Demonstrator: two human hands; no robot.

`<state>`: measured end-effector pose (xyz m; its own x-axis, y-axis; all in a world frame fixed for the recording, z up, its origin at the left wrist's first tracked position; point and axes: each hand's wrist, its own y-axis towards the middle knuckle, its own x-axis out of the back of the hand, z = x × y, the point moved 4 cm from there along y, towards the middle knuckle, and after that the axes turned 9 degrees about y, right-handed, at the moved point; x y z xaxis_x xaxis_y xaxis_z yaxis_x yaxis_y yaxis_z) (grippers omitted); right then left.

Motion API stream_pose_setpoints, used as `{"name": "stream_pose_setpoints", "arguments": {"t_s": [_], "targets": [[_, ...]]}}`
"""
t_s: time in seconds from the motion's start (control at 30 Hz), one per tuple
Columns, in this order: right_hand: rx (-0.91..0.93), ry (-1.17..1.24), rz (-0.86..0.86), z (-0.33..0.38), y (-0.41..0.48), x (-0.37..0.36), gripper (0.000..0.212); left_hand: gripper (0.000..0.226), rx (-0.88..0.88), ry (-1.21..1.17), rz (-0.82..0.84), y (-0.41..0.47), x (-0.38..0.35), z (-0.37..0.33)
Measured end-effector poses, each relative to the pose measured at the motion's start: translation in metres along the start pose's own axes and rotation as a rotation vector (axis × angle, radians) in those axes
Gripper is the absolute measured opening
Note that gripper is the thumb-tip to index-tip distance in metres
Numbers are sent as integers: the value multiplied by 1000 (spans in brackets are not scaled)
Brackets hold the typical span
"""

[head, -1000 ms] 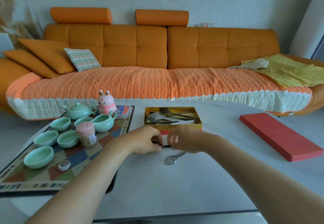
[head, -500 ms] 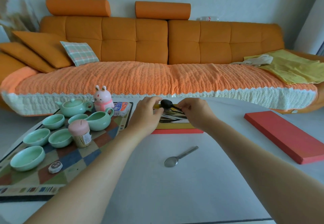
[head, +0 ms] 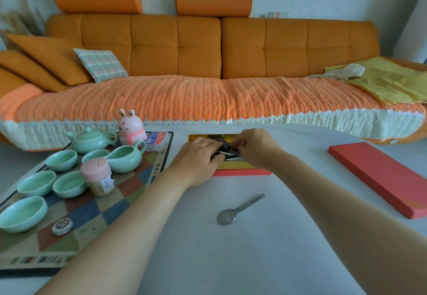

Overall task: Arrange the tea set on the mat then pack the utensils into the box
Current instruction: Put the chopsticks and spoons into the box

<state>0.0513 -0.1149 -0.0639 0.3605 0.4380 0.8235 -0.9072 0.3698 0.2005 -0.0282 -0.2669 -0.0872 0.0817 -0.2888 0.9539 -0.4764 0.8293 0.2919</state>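
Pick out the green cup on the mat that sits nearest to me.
The front-left cup, beside the round token; the others sit farther back on the mat.

1. mat: checked, multicolour, flat at 9 o'clock of the box.
2. on it, pale green and upright: teapot at the 12 o'clock edge, pitcher at its 4 o'clock, five cups toward 7 o'clock.
3. box: gold, open, dark utensils inside.
4. steel spoon: flat, 6 o'clock of box.
5. red lid: flat, 3 o'clock, well apart.
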Motion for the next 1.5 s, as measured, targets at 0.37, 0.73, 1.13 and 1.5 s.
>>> {"name": "stream_pose_setpoints", "arguments": {"t_s": [0.37, 0.73, 1.13, 1.5], "targets": [[211, 58, -33, 15, -31, 15, 31, 41, -79, 15, -164, -12, 15, -14], [98, -80, 559, 29, -90, 2, 16, 8, -31, -98, 222, -56, 26, -42], [84, -45, 521, 27, -95, -8, 7, 12, -9, -217, 380, -69, 25, -48], [122, 150, -26, 32, -54, 8, 29, 9, 188, -350, -99, -41, 45, 6]]}}
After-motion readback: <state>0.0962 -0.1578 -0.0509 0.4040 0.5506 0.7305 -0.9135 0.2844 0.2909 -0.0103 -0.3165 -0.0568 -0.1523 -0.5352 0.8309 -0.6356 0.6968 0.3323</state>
